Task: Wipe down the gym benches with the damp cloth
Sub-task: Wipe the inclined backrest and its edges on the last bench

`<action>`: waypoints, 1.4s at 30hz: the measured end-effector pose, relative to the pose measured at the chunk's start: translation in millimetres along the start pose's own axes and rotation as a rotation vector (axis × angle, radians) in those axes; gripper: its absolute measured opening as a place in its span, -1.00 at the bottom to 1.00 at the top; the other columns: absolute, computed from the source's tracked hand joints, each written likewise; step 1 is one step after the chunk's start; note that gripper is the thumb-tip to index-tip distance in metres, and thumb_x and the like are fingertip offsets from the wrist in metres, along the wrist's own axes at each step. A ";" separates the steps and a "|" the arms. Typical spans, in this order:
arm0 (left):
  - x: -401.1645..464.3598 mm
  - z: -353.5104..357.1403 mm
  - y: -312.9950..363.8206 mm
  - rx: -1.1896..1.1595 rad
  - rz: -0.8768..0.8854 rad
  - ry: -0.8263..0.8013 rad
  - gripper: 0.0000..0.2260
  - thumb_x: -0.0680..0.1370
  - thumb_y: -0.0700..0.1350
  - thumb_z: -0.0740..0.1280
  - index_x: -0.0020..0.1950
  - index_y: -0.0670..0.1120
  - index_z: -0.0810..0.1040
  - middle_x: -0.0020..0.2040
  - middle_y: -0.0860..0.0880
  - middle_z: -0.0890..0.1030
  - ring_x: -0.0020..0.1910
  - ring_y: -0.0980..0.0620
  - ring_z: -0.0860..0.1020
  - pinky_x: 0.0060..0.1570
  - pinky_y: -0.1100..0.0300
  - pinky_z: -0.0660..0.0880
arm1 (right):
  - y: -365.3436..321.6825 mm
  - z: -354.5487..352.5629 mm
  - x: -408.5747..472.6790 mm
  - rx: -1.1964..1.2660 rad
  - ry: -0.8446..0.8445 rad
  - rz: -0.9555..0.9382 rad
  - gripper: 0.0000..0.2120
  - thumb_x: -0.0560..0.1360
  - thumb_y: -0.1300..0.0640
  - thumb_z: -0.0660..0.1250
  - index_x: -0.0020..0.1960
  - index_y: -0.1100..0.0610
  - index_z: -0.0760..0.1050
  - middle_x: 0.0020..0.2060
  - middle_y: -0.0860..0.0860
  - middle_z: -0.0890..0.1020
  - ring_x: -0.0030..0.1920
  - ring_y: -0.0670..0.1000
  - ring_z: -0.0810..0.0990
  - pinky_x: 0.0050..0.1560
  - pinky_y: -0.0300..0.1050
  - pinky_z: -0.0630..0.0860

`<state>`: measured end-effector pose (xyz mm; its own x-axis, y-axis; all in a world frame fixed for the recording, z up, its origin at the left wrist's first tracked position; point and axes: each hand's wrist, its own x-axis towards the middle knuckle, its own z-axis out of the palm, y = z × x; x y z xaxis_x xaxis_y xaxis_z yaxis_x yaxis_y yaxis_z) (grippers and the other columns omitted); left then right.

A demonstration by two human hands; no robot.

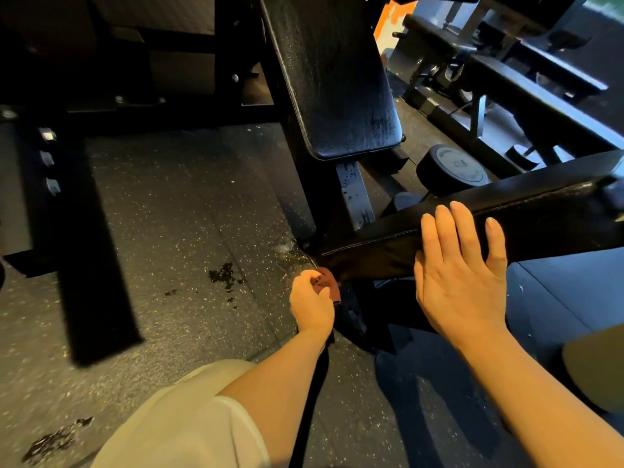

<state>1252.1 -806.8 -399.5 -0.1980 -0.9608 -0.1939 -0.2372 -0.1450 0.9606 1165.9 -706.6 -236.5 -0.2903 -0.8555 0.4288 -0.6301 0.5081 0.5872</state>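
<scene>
Both hands — cloth at bench edge

Two hands at a black gym bench

The left hand pinches a reddish cloth at the seat pad's seven o'clock corner. The right hand lies flat on the pad, fingers straight. The back pad rises at twelve o'clock; a dumbbell sits at two o'clock, on the floor.
</scene>
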 end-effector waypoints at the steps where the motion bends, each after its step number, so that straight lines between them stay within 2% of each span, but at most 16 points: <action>1: 3.3 -3.6 2.7 -0.018 -0.031 0.030 -0.81 0.54 -0.32 0.31 0.13 -0.16 0.51 0.09 -0.09 0.52 0.10 -0.08 0.50 0.00 0.31 0.29 | 0.1 -1.9 0.4 0.010 -0.015 -0.004 -0.53 0.61 0.06 0.02 0.45 0.25 0.22 0.43 0.19 0.30 0.51 0.17 0.11 0.49 0.10 -0.11; 4: 8.7 -23.8 35.1 -0.145 0.197 0.131 -0.80 0.51 -0.35 0.33 0.10 -0.16 0.52 0.04 -0.04 0.53 0.01 0.02 0.49 -0.04 0.36 0.32 | -3.5 -8.4 0.2 0.081 -0.040 0.023 -0.52 0.55 0.10 0.10 0.42 0.27 0.30 0.40 0.20 0.36 0.50 0.17 0.17 0.49 0.11 -0.08; 7: 28.9 -57.1 77.1 -0.266 0.407 0.166 -0.76 0.50 -0.37 0.32 0.11 -0.13 0.54 0.04 0.01 0.54 0.01 0.21 0.48 0.03 0.45 0.35 | -23.3 -19.1 12.9 0.240 -0.045 0.093 -0.51 0.42 0.20 0.30 0.34 0.30 0.42 0.36 0.22 0.44 0.45 0.19 0.29 0.48 0.13 0.01; 10: 66.1 -90.7 104.3 -0.288 0.493 0.188 -0.74 0.49 -0.38 0.33 0.11 -0.12 0.54 0.04 0.03 0.54 0.02 0.31 0.46 0.03 0.51 0.32 | -56.5 -26.2 55.0 0.392 -0.085 0.040 -0.50 0.29 0.22 0.48 0.22 0.27 0.52 0.28 0.21 0.51 0.35 0.20 0.42 0.43 0.15 0.14; 12: 90.7 -110.0 114.4 -0.271 0.541 0.186 -0.73 0.50 -0.36 0.34 0.12 -0.08 0.51 0.04 0.07 0.51 0.03 0.33 0.45 0.03 0.51 0.31 | -80.1 -29.3 92.6 0.463 -0.095 -0.007 -0.56 0.28 0.23 0.49 0.14 0.26 0.55 0.22 0.19 0.54 0.28 0.19 0.49 0.42 0.18 0.22; 14: 114.2 -125.2 121.2 -0.243 0.578 0.189 -0.73 0.50 -0.33 0.36 0.14 -0.06 0.50 0.04 0.08 0.49 0.03 0.32 0.45 0.04 0.51 0.32 | -97.7 -35.0 128.3 0.511 -0.147 -0.044 -0.59 0.33 0.20 0.46 0.16 0.25 0.54 0.25 0.18 0.53 0.30 0.18 0.48 0.44 0.17 0.17; 18: 150.1 -144.7 134.2 -0.218 0.595 0.179 -0.74 0.50 -0.29 0.39 0.15 -0.09 0.51 0.05 0.02 0.49 0.02 0.27 0.47 0.02 0.54 0.33 | -101.8 -43.7 183.5 0.534 -0.237 -0.084 -0.64 0.53 0.09 0.25 0.30 0.15 0.42 0.39 0.04 0.36 0.42 0.05 0.30 0.50 0.08 -0.06; 22: 177.4 -136.5 153.1 -0.208 0.579 0.119 -0.68 0.48 -0.27 0.42 0.20 -0.08 0.51 0.08 0.04 0.48 0.00 0.21 0.46 0.03 0.55 0.34 | -79.8 -41.4 220.5 0.623 -0.345 -0.005 -0.66 0.53 0.11 0.25 0.28 0.18 0.43 0.32 0.06 0.44 0.25 0.13 0.45 0.27 0.01 0.33; 25: 195.8 -116.3 162.5 -0.187 0.577 0.099 -0.67 0.46 -0.31 0.42 0.16 -0.06 0.50 0.05 0.05 0.51 0.01 0.17 0.46 -0.03 0.58 0.33 | -70.5 -22.0 240.6 0.732 -0.479 0.039 -0.55 0.56 0.12 0.24 0.43 0.14 0.29 0.45 0.03 0.32 0.35 0.12 0.39 0.27 -0.02 0.36; 28: 216.1 -93.9 164.5 -0.195 0.582 0.130 -0.71 0.46 -0.32 0.41 0.15 -0.09 0.55 0.05 0.03 0.55 0.02 0.14 0.48 0.00 0.55 0.33 | -73.0 5.8 254.8 0.786 -0.483 0.035 -0.49 0.57 0.13 0.24 0.49 0.12 0.21 0.49 0.04 0.27 0.41 0.09 0.34 0.35 -0.04 0.31; 32: 220.9 -58.2 158.8 -0.256 0.542 0.146 -0.71 0.47 -0.34 0.40 0.11 -0.05 0.55 0.01 0.11 0.52 -0.04 0.23 0.48 0.05 0.31 0.45 | -86.7 33.1 264.9 0.879 -0.522 -0.006 -0.39 0.57 0.26 0.19 0.57 0.10 0.06 0.56 0.01 0.08 0.53 0.01 0.13 0.44 -0.15 0.10; 34: 211.5 -47.0 138.9 -0.265 0.525 0.128 -0.68 0.44 -0.35 0.41 0.05 0.02 0.52 -0.02 0.17 0.51 -0.02 0.28 0.49 0.01 0.36 0.45 | -94.1 43.2 261.4 0.925 -0.546 -0.039 -0.33 0.53 0.34 0.17 0.57 0.07 0.04 0.57 -0.02 0.01 0.54 -0.02 0.08 0.45 -0.18 0.07; 36: 202.2 -44.3 112.4 -0.192 0.536 0.070 -0.63 0.39 -0.37 0.43 -0.05 0.07 0.48 -0.08 0.14 0.53 -0.04 0.25 0.51 -0.06 0.43 0.40 | -96.6 49.0 257.1 0.943 -0.542 -0.025 -0.29 0.49 0.36 0.17 0.57 0.02 0.06 0.56 -0.09 0.02 0.53 -0.04 0.11 0.45 -0.15 0.14; 38: 203.4 -53.1 105.1 -0.177 0.516 0.063 -0.66 0.37 -0.38 0.41 -0.13 0.05 0.46 -0.16 0.09 0.53 -0.14 0.17 0.51 -0.14 0.32 0.40 | -93.9 48.0 257.5 0.905 -0.522 -0.019 -0.28 0.47 0.33 0.18 0.56 -0.02 0.09 0.55 -0.13 0.05 0.51 -0.01 0.19 0.42 -0.10 0.23; 40: 223.0 -61.1 122.5 -0.249 0.515 0.181 -0.73 0.40 -0.36 0.39 -0.10 -0.01 0.49 -0.15 0.04 0.54 -0.16 0.14 0.51 -0.15 0.21 0.44 | -91.9 43.7 263.9 0.819 -0.514 -0.043 -0.30 0.48 0.28 0.19 0.56 -0.03 0.10 0.54 -0.13 0.08 0.48 0.03 0.25 0.36 -0.09 0.29; 42: 241.4 -64.9 149.8 -0.305 0.547 0.224 -0.78 0.46 -0.33 0.38 0.03 -0.07 0.54 -0.05 0.01 0.57 -0.06 0.11 0.54 -0.04 0.24 0.47 | -91.8 41.1 269.1 0.759 -0.516 -0.064 -0.33 0.50 0.24 0.19 0.56 -0.01 0.10 0.55 -0.11 0.09 0.46 0.06 0.29 0.30 -0.09 0.32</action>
<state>1230.5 -1075.8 -289.4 -0.0028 -0.9361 0.3519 0.1272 0.3487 0.9286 1116.0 -987.5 -203.3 -0.4090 -0.9108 -0.0560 -0.9067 0.4126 -0.0873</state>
